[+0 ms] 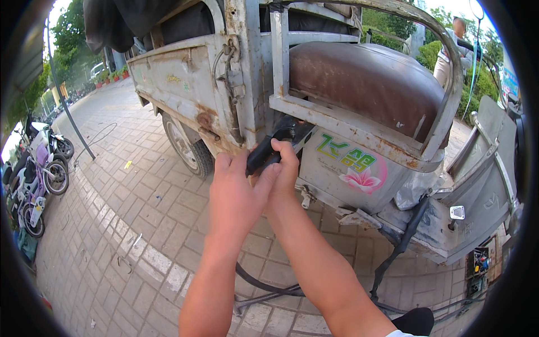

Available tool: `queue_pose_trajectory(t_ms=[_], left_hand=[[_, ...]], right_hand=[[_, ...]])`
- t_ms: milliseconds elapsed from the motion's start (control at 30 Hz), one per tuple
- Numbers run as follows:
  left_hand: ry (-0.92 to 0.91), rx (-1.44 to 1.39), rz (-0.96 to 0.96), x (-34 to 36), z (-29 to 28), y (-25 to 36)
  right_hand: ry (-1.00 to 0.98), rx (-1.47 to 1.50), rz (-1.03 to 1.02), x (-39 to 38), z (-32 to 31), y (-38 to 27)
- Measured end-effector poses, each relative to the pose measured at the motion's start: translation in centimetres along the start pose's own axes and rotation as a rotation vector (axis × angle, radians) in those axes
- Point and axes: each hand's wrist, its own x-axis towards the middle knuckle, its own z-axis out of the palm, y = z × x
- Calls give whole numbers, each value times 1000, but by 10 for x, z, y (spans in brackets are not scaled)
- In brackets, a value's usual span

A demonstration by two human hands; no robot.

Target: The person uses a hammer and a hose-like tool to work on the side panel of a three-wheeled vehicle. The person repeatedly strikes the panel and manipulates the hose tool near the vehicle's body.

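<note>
Both my hands are together at the gap between the cargo bed and the seat box of a weathered grey cargo tricycle (185,84). They close around a black, tube-like piece (261,157) that slants up into the gap. My right hand (285,168) wraps it from the right, thumb side up. Pressed against the right one, my left hand (233,182) has its fingers curled at the near end of the piece. Its fingertips are partly hidden. More black parts (287,129) show behind, under the metal seat frame (348,121).
Above the seat box (348,163) is a brown padded seat (365,78). A black-wrapped bar (401,247) and a dark hose (264,286) lie low nearby. Tools fill a box (480,264) at right. Parked scooters (42,174) stand left; a person (449,56) is beyond the seat.
</note>
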Motion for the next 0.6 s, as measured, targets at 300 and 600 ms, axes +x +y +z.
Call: queue_pose_trajectory(t_ms=[300, 600], left_hand=[[-21, 71, 72, 17, -6, 7], [8, 124, 56, 13, -3, 11]], right_hand=[[-102, 66, 82, 9, 4, -9], [-21, 3, 82, 8, 9, -9]])
